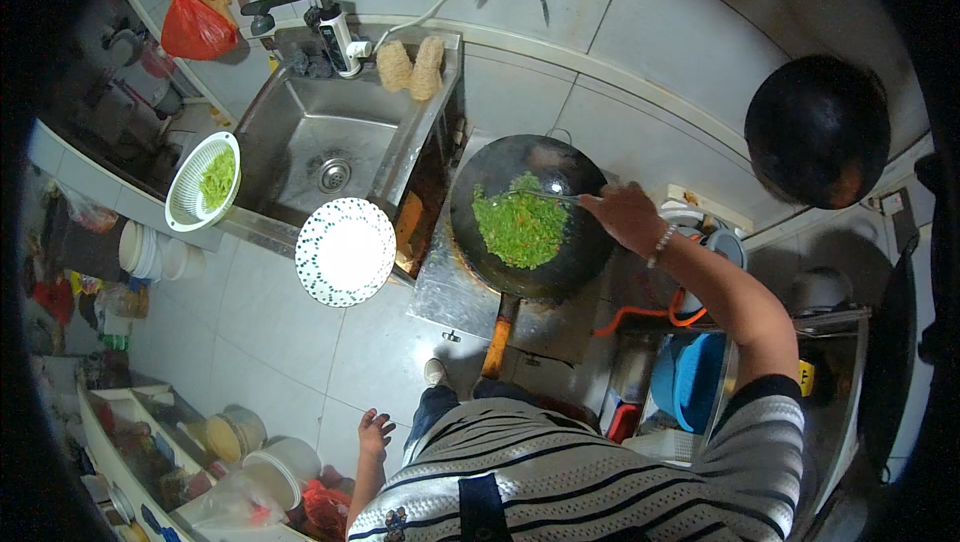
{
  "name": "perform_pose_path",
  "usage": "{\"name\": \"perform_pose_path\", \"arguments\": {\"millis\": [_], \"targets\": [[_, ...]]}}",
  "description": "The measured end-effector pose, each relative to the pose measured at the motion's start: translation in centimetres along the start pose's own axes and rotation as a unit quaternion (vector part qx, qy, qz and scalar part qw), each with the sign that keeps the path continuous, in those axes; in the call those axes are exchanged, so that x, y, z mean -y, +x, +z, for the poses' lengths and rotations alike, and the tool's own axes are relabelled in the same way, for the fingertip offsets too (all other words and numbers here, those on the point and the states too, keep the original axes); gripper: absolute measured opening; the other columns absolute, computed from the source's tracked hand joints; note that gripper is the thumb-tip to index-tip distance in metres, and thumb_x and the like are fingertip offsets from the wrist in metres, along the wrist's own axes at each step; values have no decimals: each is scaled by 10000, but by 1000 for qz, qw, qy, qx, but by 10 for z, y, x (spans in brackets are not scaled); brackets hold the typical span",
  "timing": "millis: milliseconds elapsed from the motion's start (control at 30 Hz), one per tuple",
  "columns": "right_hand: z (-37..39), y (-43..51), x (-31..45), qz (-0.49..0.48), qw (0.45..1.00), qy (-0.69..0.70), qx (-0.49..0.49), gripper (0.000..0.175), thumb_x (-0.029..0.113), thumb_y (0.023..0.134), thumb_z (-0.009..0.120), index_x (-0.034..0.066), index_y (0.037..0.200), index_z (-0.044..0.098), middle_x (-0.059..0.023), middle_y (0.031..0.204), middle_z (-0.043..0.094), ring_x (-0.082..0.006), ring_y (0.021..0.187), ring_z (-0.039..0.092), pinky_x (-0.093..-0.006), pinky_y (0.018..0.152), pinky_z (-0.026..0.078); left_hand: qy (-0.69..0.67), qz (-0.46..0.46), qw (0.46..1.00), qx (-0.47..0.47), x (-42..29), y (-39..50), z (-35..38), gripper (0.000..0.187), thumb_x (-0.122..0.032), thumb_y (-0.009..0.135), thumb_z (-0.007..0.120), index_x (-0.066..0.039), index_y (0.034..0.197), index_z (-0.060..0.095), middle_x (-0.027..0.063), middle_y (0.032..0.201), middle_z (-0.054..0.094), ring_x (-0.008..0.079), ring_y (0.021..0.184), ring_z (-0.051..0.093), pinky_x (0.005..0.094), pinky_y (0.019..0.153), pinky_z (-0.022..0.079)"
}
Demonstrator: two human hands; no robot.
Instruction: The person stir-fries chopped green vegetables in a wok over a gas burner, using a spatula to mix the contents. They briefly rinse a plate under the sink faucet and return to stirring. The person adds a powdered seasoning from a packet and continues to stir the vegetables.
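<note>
My right hand (pixel 628 218) grips a thin metal cooking utensil (pixel 551 195) over a black wok (pixel 487 171); the tip of the utensil is down in the food. Finely chopped green vegetables (pixel 521 231) with small orange-red bits are heaped in the wok. It sits on a metal-topped stove (pixel 442 294), its wooden handle (pixel 497 347) pointing at my body. My left hand (pixel 375 433) hangs at my side above the floor, fingers apart and holding nothing. A white plate with a green-spotted rim (pixel 345 251) rests at the near corner of the sink.
Left of the stove is a steel sink (pixel 382 186). A white colander (pixel 180 201) of cut green vegetables sits on its left edge. Two loofah pieces (pixel 411 68) lie by the faucet (pixel 341 43). An orange hose (pixel 637 313) and blue basin (pixel 682 384) are right. Buckets (pixel 281 467) stand lower left.
</note>
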State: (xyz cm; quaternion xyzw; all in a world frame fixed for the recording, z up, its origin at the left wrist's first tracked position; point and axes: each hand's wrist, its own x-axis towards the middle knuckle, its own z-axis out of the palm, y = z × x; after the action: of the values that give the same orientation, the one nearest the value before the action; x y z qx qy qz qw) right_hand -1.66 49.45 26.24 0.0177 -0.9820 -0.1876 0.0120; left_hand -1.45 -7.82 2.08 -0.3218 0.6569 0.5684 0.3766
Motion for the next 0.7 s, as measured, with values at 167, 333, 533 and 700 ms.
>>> {"name": "perform_pose_path", "arguments": {"millis": [167, 333, 533, 700], "targets": [[-36, -29, -32, 137, 959, 26, 247, 182, 175, 754, 494, 105, 880, 605, -115, 780, 611, -252, 747, 603, -382, 596, 470, -12, -20, 1000, 12, 14, 10, -7, 331, -135, 728, 568, -187, 1018, 417, 9, 827, 569, 199, 665, 579, 255, 438, 310], [-18, -35, -67, 174, 902, 120, 377, 266, 207, 733, 480, 40, 899, 603, -130, 873, 617, -300, 826, 590, -395, 657, 480, 3, 28, 999, 15, -1, 12, -6, 343, -151, 744, 551, -165, 1057, 409, 28, 865, 566, 206, 686, 585, 256, 461, 321], [28, -20, -29, 150, 932, 158, 288, 261, 171, 737, 444, 47, 917, 587, -145, 900, 601, -320, 815, 579, -417, 662, 471, 25, 56, 998, 14, -15, 5, 0, 311, -153, 744, 551, -165, 1031, 433, 12, 853, 567, 171, 682, 591, 242, 465, 323], [-14, -39, -38, 120, 952, 124, 253, 222, 160, 726, 446, 76, 875, 587, -133, 805, 607, -306, 772, 582, -415, 644, 469, 23, 18, 1000, -4, -4, 2, -1, 317, -146, 733, 557, -161, 1024, 432, 12, 839, 569, 172, 649, 586, 243, 444, 313]]}}
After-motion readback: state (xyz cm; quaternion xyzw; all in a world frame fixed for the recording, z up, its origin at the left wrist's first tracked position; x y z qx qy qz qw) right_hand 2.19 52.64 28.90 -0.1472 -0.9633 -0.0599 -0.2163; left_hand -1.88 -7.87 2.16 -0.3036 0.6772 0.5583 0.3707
